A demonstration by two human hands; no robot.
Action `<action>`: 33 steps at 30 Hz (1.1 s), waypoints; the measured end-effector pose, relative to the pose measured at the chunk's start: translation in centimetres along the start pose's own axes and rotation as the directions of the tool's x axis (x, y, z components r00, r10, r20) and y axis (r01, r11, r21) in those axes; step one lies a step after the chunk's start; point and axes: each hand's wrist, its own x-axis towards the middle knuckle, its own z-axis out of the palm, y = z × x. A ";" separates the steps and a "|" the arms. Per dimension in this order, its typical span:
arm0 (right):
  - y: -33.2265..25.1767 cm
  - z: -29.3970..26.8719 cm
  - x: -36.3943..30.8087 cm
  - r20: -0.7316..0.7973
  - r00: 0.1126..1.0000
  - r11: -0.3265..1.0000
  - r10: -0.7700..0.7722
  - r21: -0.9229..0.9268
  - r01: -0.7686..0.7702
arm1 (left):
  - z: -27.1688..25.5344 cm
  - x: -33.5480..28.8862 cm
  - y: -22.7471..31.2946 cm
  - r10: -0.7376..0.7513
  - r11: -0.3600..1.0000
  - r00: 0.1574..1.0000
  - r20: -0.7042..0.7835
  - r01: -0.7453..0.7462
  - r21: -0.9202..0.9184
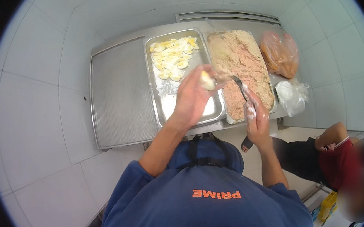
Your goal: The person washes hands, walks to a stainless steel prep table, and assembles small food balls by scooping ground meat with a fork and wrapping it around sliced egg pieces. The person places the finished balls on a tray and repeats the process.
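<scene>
Egg piece (207, 82), smooth white with yellow yolk, slightly blurred, is held in the fingers of the left hand (191, 97) over the right side of the steel tray (158, 109). A slim dark utensil (239, 83) is gripped by the right hand (257, 115), which is dusted white; its tip is pointed toward the left fingers, over the mince (239, 51). Hands close together but apart. Whether the mince is touched by the tip cannot be told.

Mince: pale pink, coarse, rough-ridged, spread in a long rectangular slab. Cut egg pieces (172, 57) are strewn in white powder at the tray's far end; bare shiny steel nearer. The right edge is crowded by two crinkled plastic bags (280, 53). Open room is offered leftward by the table's finely ribbed panel (121, 93); far side bounded by tiled wall (149, 3).
</scene>
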 end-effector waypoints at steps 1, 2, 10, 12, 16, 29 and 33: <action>-0.9 0.4 0.2 -0.013 0.988 0.974 -0.155 -0.172 0.150 | 1.5 -0.3 0.3 -0.022 0.999 0.999 0.043 0.024 -0.047; -1.4 0.8 0.2 -0.017 0.979 0.957 -0.202 -0.215 0.193 | 2.8 -0.6 0.6 -0.030 0.993 0.991 0.128 0.044 -0.110; -1.3 2.6 0.0 -0.099 0.963 0.912 -0.250 -0.359 0.200 | 5.6 -2.8 1.3 0.094 0.980 0.993 0.073 -0.080 -0.181; -1.0 2.7 -0.2 -0.100 0.964 0.910 -0.245 -0.368 0.193 | 5.2 -2.6 1.5 0.117 0.977 0.992 0.049 -0.107 -0.184; -1.0 2.4 -0.4 -0.072 0.969 0.906 -0.234 -0.377 0.191 | 4.0 -2.2 2.1 0.157 0.974 0.987 0.031 -0.150 -0.167; 0.0 0.7 0.0 -0.063 0.959 0.905 -0.275 -0.355 0.235 | 3.3 -2.0 3.3 0.107 0.992 0.994 0.000 -0.107 0.071; -0.5 -1.1 1.1 0.038 0.936 0.837 -0.350 -0.435 0.331 | 2.7 -1.4 4.3 -0.051 0.863 0.994 0.092 -0.003 0.505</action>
